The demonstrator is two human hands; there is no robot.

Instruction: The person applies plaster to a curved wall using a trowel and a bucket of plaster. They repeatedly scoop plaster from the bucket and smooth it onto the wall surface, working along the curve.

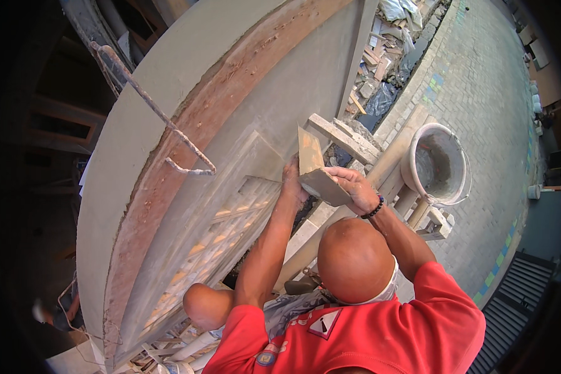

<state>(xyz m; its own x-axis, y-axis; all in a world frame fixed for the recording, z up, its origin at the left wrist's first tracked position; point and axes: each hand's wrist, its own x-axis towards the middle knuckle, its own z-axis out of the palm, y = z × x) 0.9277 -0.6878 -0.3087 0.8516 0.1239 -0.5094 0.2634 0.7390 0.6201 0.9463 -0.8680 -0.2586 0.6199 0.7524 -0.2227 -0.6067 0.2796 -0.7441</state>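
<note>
Trowel blade [308, 149]: a flat tan blade standing on edge against the grey rendered wall [168, 75], just above a recessed frame around a panel of glass blocks [230, 230].
Grey board [321, 187]: held flat just under the blade and touching it, tilted toward the wall.
Worker's left hand [293, 181]: on a person in a red shirt seen from above. It is up against the wall at the blade's lower end. Whether it grips the blade or only steadies it, I cannot tell.
Worker's right hand [355, 187]: wears a bead bracelet, and its fingers are clenched over the near edge of the grey board.
Camera wearer's own hands: neither shows anywhere in the view, so their grip is unknown.
Bucket [436, 165]: white, with grey mix inside. It sits on the scaffold [393, 156] within the worker's reach on his right.
Bent steel bar [168, 124]: juts from the wall above a raw red-brown strip [199, 124], well apart from the hands.
Doing it well, as I judge it: keep the board tight under the blade so dropped mix is caught, and hold the blade at a shallow angle with even pressure. The frame's edge can serve as a guide. The perch is high over the paved ground [480, 93], so weight should stay centred.
</note>
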